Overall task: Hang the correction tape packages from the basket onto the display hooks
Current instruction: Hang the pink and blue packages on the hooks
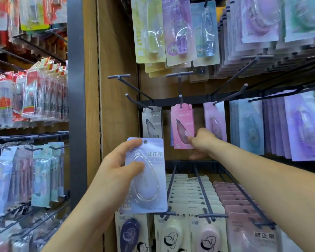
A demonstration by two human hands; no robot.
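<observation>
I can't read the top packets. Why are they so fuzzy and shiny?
Head view: the top-row packages are blurred, with white glare on their plastic blisters; the lavender package in the left hand is sharper, its print readable; the left racks smear near the edge.

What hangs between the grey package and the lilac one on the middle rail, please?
A pink package on its own hook, held by the right hand, seen in the head view.
</observation>
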